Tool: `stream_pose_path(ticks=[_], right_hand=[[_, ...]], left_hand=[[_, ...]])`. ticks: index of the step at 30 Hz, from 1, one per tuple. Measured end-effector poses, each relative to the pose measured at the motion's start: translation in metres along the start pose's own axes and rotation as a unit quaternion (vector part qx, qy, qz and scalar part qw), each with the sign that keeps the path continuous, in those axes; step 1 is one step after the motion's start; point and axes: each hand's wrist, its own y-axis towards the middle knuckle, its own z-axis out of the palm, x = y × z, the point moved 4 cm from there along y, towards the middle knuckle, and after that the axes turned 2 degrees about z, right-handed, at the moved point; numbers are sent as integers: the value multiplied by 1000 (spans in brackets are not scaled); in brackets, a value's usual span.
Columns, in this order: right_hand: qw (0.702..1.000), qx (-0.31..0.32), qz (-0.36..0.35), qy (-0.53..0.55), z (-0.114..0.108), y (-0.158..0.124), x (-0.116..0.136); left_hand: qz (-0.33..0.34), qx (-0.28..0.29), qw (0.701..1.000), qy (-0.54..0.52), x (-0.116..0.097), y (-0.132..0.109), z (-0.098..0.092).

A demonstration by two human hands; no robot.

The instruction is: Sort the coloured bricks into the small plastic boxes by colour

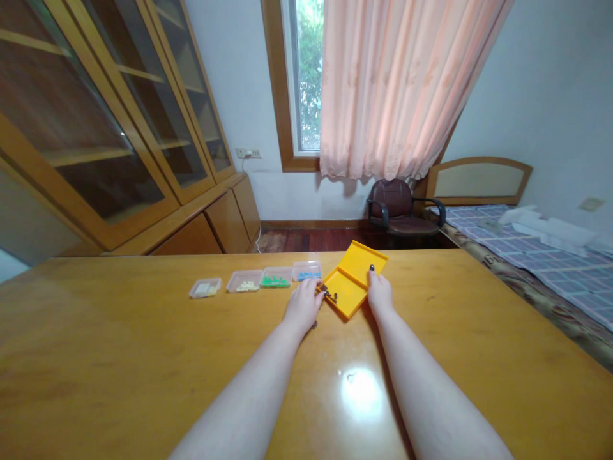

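Two outstretched hands point(302, 306) touch an open yellow plastic case point(347, 287), their grip unclear.

Leftward passage is blocked by four plastic trays point(244, 281); the way ahead is blocked by an open yellow case point(349, 287).

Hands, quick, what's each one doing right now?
Left hand: curled at the open yellow plastic case; whether it holds anything cannot be told.
Right hand: fingertips at the case's right edge; grip cannot be told.
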Motion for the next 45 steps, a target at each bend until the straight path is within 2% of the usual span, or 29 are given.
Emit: stream_pose_path(ticks=[4,8,11,20,24,27,31,33,36,39,45], right_hand=[[1000,-4,9,12,0,1,-2],[999,-1,14,34,2,1,-4],[999,-2,15,35,2,0,-4],[1000,-5,9,12,-1,0,-2],[1000,2,5,12,0,-1,0],[1000,11,-3,7,2,-2,1],[1000,13,0,-11,2,-2,0],[1000,6,1,-11,1,-1,-2],[1000,-1,3,-2,0,1,-5],[1000,3,-2,1,0,2,-6],[1000,-9,-12,-3,0,0,-3]], left_hand=[[-53,42,997,49,7,-1,3],[-43,95,992,71,6,-2,6],[-37,109,990,87,5,-2,7],[-59,112,989,80,7,0,8],[-49,56,997,26,4,2,2],[-14,12,1000,-14,-1,2,-2],[18,1,1000,-14,-3,0,-2],[-9,-4,1000,18,3,0,-2],[-89,-20,992,87,16,-1,-5],[-131,-2,982,137,25,-3,-5],[-97,46,983,146,22,-2,0]])
